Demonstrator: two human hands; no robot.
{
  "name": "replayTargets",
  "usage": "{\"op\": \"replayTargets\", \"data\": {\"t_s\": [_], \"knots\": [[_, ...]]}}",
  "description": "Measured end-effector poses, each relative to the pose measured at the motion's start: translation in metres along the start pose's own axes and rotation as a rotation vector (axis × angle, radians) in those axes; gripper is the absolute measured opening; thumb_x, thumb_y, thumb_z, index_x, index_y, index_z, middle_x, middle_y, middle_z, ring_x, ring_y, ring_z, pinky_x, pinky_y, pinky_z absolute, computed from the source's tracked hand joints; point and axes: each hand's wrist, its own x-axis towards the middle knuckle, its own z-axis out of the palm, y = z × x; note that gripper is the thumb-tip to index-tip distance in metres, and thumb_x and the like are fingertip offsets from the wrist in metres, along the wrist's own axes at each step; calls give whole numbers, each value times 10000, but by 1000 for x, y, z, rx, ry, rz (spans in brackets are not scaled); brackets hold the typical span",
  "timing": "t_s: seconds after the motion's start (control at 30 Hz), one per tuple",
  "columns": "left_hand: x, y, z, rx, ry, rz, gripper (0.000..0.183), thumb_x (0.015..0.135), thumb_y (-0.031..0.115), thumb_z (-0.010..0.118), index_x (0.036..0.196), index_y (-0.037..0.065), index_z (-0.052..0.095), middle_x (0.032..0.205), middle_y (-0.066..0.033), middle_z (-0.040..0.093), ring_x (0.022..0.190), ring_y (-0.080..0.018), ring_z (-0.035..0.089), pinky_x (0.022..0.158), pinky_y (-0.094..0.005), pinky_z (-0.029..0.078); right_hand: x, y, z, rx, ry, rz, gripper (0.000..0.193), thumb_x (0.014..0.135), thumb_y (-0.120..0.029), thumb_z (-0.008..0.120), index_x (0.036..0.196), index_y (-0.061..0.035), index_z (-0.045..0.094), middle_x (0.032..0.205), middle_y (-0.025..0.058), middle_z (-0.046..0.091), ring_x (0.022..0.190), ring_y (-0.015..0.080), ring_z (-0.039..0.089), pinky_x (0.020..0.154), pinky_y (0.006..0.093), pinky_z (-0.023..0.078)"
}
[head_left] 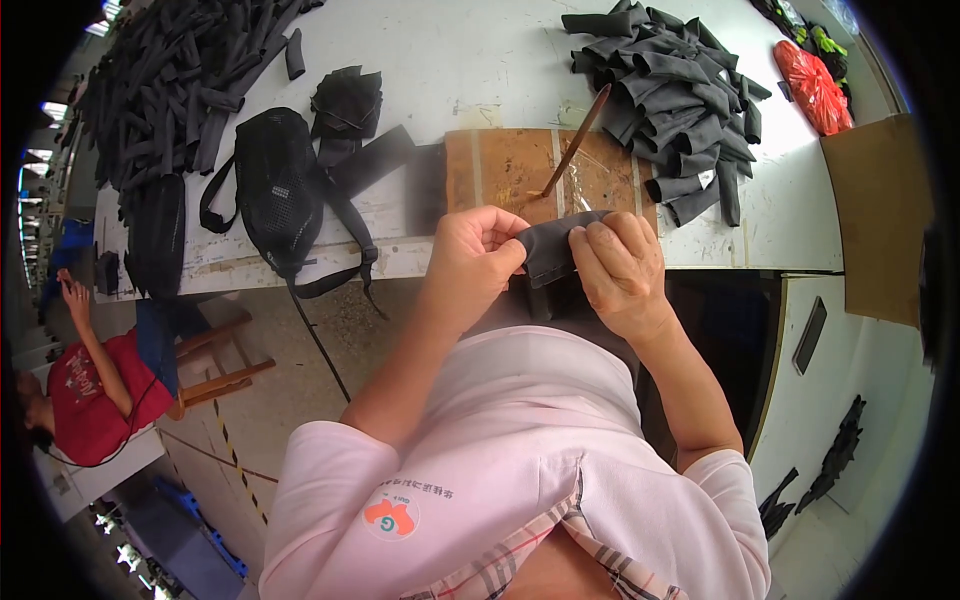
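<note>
At the white table (pixel 440 60) above grey floor (pixel 268 405), both hands (pixel 478 255) (pixel 615 262) tight on black fabric (pixel 549 250).

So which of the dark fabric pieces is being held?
The dark piece pinched between the left hand and right hand; pieces in the left pile and right pile lie on the table.

Central fabric piece (pixel 548 250): uniform dark grey. Heaped pieces (pixel 680 95), right: same dark grey. Strapped pouch (pixel 275 190): black, dotted mesh pattern. Worktop (pixel 430 50): white, brownish stains. Board (pixel 505 165): orange-brown, paler stripes, dark specks. Rod (pixel 578 140): reddish brown. Plastic bag (pixel 812 88): red. Wearer's shirt (pixel 480 430): pale pink; trim (pixel 500 570): beige check, black and red lines.
</note>
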Motion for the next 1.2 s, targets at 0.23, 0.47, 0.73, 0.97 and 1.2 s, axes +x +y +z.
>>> {"op": "replayTargets", "data": {"t_s": [0.23,0.47,0.73,0.97,1.2], "knots": [[0,-6,9,67,190,274,14,760,-35,546,762,-27,557,646,-23,563,567,-36,514,505,-182,438,11,-7,-13,641,-112,551,575,597,-455,680,903,19,566,820,99,537,749,238,532,620,298,444],[-4,-2,23,-2,126,235,44,751,-62,536,787,-37,539,638,-28,568,542,-41,513,478,-191,435,14,-19,0,528,-5,545,189,714,-83,658,867,6,590,747,89,541,599,158,536,506,268,423],[-3,-14,17,291,253,458,65,755,-43,560,817,-26,550,647,-25,576,564,-43,545,444,-185,446,12,-28,3,676,-31,748,225,728,-130,660,873,26,587,740,113,547,550,148,522,496,281,420],[-3,-19,25,264,260,486,78,692,-74,528,748,-20,532,639,-138,584,551,-212,595,502,-300,454,9,-31,14,238,-22,494,91,751,-20,558,839,-2,543,722,133,503,612,294,519,532,374,426],[1,-32,26,154,241,461,62,745,-51,585,797,-35,554,696,-51,608,589,-74,574,507,-211,476,14,-30,4,729,-88,859,164,746,-118,622,822,27,605,669,121,541,546,215,518,509,297,419]]}}
